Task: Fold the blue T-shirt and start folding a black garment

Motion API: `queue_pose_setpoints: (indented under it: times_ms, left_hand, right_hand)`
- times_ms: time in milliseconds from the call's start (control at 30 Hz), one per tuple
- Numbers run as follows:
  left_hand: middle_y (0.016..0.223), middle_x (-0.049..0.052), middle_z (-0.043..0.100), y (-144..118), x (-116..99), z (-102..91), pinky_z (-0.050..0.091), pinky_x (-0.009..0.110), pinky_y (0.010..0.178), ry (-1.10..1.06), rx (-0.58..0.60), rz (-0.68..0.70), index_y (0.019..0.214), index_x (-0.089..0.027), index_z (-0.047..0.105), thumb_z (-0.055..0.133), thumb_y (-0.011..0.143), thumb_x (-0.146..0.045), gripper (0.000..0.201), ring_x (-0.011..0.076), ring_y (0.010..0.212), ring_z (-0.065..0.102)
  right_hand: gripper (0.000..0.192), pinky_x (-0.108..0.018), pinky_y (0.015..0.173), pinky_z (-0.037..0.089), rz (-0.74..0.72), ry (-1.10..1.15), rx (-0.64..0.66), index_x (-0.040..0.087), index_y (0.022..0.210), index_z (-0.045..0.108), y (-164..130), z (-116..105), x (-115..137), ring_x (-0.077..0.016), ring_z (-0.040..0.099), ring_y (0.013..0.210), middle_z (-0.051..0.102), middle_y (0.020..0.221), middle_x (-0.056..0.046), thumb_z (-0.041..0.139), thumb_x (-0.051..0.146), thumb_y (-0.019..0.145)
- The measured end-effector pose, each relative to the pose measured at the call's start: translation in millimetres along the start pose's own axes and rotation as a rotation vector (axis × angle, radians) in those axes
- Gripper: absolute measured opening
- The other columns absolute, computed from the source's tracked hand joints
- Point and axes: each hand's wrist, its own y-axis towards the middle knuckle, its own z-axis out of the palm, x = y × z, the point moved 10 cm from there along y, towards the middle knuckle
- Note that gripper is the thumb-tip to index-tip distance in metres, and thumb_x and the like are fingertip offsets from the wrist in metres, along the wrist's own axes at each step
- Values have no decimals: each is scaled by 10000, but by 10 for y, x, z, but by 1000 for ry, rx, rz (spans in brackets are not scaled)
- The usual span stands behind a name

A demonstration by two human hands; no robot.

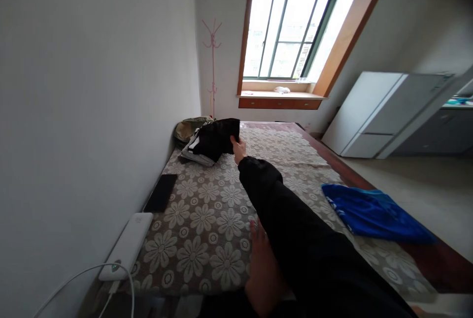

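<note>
Stretched far out over the patterned tablecloth [201, 219], my right hand [239, 150] grips the edge of a folded black garment [216, 138] between thumb and fingers. The garment lies on top of a small stack with a folded grey cloth [197, 157] under it, close to the left wall. My left hand [263, 269] rests on the tablecloth near the front edge, its visible fingers stretched out, holding nothing. The black right sleeve covers part of it.
A khaki cloth item [185, 131] sits behind the stack. Along the wall lie a dark phone-like slab [161, 193] and a white power strip [127, 246] with a cable. On the right is a folded blue cloth [373, 212]. Beyond stand a coat rack [213, 62] and a white fridge [384, 111].
</note>
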Motion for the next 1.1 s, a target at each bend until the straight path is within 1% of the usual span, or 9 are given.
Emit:
queue_pose_setpoints:
  times_ms: [133, 233, 333, 433, 533, 700, 800, 1000, 1100]
  left_hand:
    - [1694, 52, 350, 43, -160, -186, 73, 719, 1279, -1, -41, 42, 1571, -283, 450, 548, 965, -442, 635, 417, 1598, 128]
    - [1641, 50, 449, 39, -135, -196, 128, 661, 1298, -50, -68, 22, 1463, -259, 568, 530, 979, -469, 529, 355, 1585, 234]
    - [1610, 35, 496, -21, -60, -211, 188, 580, 1307, -131, -109, 21, 1442, -268, 581, 523, 982, -362, 472, 284, 1565, 309]
    - [1520, 64, 594, -165, 119, -285, 272, 557, 1275, -221, -165, -70, 1371, -249, 632, 479, 991, -319, 416, 280, 1526, 386]
    - [1381, 78, 691, -332, 220, -371, 395, 493, 1205, -284, -162, -154, 1293, -249, 675, 521, 972, -365, 375, 290, 1431, 514]
    - [1208, 71, 765, -430, 155, -590, 547, 416, 1023, -461, -166, -166, 1182, -240, 702, 546, 969, -415, 317, 261, 1150, 708]
    - [1253, 104, 745, -413, 64, -635, 568, 414, 996, -515, -165, -163, 1248, -215, 671, 576, 958, -428, 373, 264, 1147, 710]
    - [1566, 141, 534, -393, -443, -329, 414, 501, 1201, -579, -56, -8, 1563, -215, 426, 718, 849, -590, 858, 314, 1438, 506]
    - [1416, 153, 662, -429, -400, -217, 479, 504, 1138, -712, -132, -138, 1457, -173, 552, 662, 844, -685, 806, 331, 1329, 607]
  right_hand:
    - [598, -473, 1013, 588, 12, 459, -178, 224, 1247, 624, -411, -858, 92, -280, 702, 1157, 788, 1088, -58, 676, 677, 860]
    - [558, -486, 1023, 599, 88, 668, -161, 250, 1200, 657, -1014, -1542, 52, -306, 688, 1206, 786, 1151, -62, 769, 634, 811]
    - [587, -512, 1026, 602, 269, 612, -102, 253, 1207, 678, -1826, -2165, -135, -336, 672, 1243, 771, 1216, -85, 680, 713, 842]
    - [573, -538, 1011, 604, 474, 457, -32, 245, 1211, 695, -2669, -2564, -416, -362, 697, 1200, 776, 1199, -101, 703, 678, 836]
    - [595, -515, 1046, 582, 450, 322, -69, 284, 1250, 684, -3204, -2807, -532, -349, 703, 1191, 779, 1192, -61, 858, 533, 738]
    - [655, -541, 1121, 513, 321, 301, -173, 311, 1230, 696, -3412, -2841, -466, -342, 693, 1198, 779, 1188, -25, 922, 495, 644]
    - [624, -546, 1128, 503, 265, 323, -155, 321, 1241, 691, -3377, -2720, -320, -337, 681, 1210, 772, 1202, -22, 886, 535, 688]
    - [433, -507, 1184, 437, 121, 157, -84, 350, 1238, 708, -3662, -2296, 72, -298, 595, 1327, 713, 1317, -13, 662, 617, 900]
    - [407, -488, 1195, 417, 21, 33, -20, 336, 1167, 736, -3878, -1995, 261, -294, 586, 1320, 716, 1270, -29, 527, 626, 973]
